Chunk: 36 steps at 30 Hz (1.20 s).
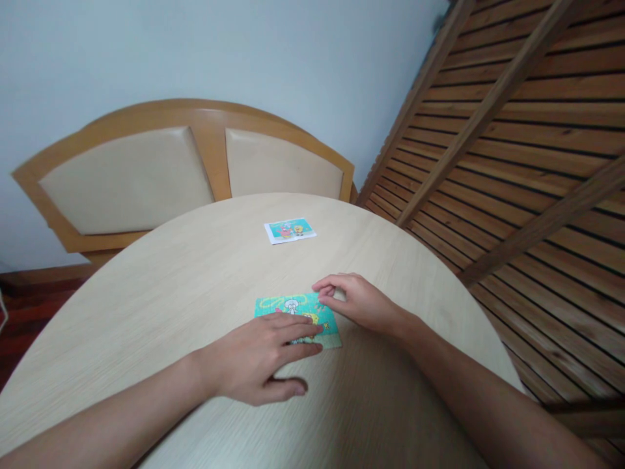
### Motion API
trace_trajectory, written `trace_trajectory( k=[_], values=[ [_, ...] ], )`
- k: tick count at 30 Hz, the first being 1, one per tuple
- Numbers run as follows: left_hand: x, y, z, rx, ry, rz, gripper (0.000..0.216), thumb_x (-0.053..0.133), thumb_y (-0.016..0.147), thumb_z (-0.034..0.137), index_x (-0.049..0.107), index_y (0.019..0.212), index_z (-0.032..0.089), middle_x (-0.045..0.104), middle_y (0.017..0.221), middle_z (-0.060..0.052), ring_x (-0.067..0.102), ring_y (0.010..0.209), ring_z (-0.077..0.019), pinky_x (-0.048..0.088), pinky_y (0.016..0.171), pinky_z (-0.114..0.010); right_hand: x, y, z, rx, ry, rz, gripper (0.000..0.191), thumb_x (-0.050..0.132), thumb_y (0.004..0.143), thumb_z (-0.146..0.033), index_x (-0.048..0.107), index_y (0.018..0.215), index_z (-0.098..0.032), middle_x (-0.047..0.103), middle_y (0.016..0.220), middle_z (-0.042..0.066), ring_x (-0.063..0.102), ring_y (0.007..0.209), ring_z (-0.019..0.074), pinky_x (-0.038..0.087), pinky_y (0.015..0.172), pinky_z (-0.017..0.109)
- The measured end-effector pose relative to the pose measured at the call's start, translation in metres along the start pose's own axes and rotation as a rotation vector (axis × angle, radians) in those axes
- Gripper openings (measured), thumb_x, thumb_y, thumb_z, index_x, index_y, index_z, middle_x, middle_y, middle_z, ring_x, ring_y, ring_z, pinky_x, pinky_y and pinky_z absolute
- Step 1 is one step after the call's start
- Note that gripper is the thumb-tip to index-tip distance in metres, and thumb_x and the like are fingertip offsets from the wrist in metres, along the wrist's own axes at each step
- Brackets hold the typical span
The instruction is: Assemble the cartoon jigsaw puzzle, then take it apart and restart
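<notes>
You're holding your left hand splayed over the cartoon picture, your right hand half-curled at its far right corner, can't tell if gripping.

Nearer teal picture partly hidden by hands, forearms cut off, slatted panel cropped

hands: 2 | cartoon pictures: 2 | table: 1 | cream panels: 2 | slatted screen: 1
</notes>
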State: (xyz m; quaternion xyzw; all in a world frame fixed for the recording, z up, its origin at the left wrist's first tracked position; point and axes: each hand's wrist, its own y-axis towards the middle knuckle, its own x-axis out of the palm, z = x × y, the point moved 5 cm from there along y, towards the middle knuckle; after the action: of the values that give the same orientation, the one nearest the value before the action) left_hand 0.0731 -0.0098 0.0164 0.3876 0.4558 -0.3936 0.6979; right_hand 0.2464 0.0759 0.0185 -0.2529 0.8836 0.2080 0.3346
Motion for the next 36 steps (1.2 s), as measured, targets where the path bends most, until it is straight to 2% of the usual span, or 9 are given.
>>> trace_trajectory(
  k=[9,19,27,31,36],
  values=[
    [-0.0002,-0.0012,0.0003,0.001,0.007,-0.006,0.051,0.059,0.096,0.046,0.057,0.138,0.017,0.053,0.150,-0.016,0.052,0.136,-0.0325,0.043,0.114,-0.050,-0.0014,-0.0015,-0.0014,0.019,-0.006,-0.024,0.024,0.063,0.091,-0.018,0.072,0.113,-0.016,0.078,0.096,0.004,0.073,0.087,0.0156,0.056,0.083,0.027],
    [-0.0001,0.0002,-0.0010,-0.001,-0.008,-0.011,0.051,0.059,0.097,0.046,0.058,0.138,0.016,0.053,0.149,-0.017,0.052,0.136,-0.0331,0.044,0.114,-0.050,0.0020,0.0000,-0.0050,-0.090,-0.124,0.027,0.028,0.066,0.085,-0.013,0.071,0.113,-0.019,0.079,0.092,0.001,0.073,0.088,0.0166,0.054,0.087,0.029],
    [-0.0003,-0.0002,0.0003,0.004,-0.021,-0.003,0.051,0.059,0.096,0.045,0.057,0.139,0.016,0.053,0.149,-0.017,0.052,0.136,-0.0335,0.043,0.114,-0.050,0.0028,0.0000,-0.0042,-0.109,-0.189,0.038,0.029,0.064,0.086,-0.013,0.071,0.114,-0.019,0.078,0.088,0.000,0.073,0.084,0.0153,0.052,0.085,0.028],
    [-0.0003,-0.0006,0.0002,0.003,-0.023,-0.001,0.052,0.060,0.096,0.045,0.057,0.138,0.016,0.053,0.149,-0.017,0.052,0.136,-0.0336,0.043,0.114,-0.051,0.0020,-0.0002,-0.0041,-0.113,-0.249,0.049,0.030,0.061,0.086,-0.012,0.071,0.114,-0.019,0.078,0.092,0.001,0.072,0.084,0.0156,0.050,0.087,0.031],
    [-0.0008,0.0000,0.0002,0.002,-0.041,0.005,0.051,0.059,0.097,0.045,0.056,0.139,0.018,0.054,0.148,-0.016,0.052,0.136,-0.0331,0.043,0.114,-0.050,0.0027,-0.0017,-0.0085,-0.139,-0.283,-0.011,0.025,0.072,0.085,-0.022,0.072,0.110,-0.020,0.076,0.098,0.003,0.071,0.091,0.0187,0.046,0.089,0.034]
  ],
)
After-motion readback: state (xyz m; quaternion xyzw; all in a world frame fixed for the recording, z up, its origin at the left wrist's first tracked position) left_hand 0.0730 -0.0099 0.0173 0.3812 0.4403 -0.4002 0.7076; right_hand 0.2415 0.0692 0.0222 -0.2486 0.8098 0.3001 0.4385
